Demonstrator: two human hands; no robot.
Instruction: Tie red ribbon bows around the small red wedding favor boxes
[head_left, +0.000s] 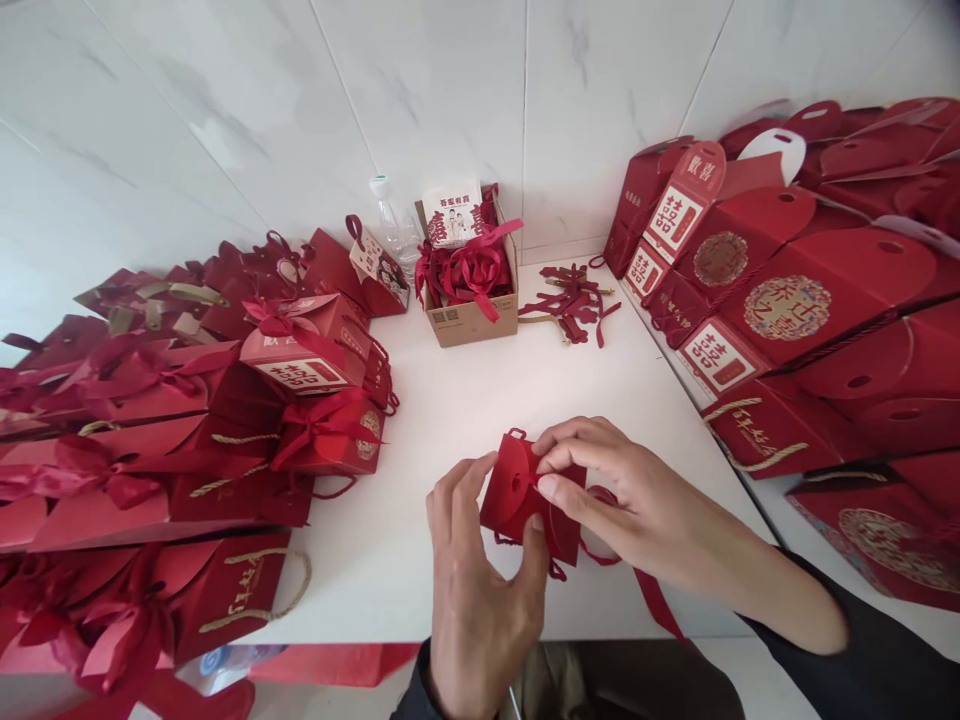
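A small red gift box [504, 512] with a rounded flap and cord handles sits on the white table [420, 560] near its front edge. My left hand [480, 580] steadies it, the thumb on the near side and the fingers along the left edge. Over the top of the box, my right hand [611, 485] pinches a red ribbon [658, 605] by the flap's hole. The ribbon's loose length trails to the right, beneath my right wrist, toward the table edge. My right fingers partly cover the box's right half.
Red gift boxes with tied bows [142, 470] crowd the left side. More red boxes [832, 290] are stacked on the right. At the back stand a cardboard box [472, 325] of red ribbons, a plastic bottle [396, 225] and a pile of dark red ribbon pieces [574, 300].
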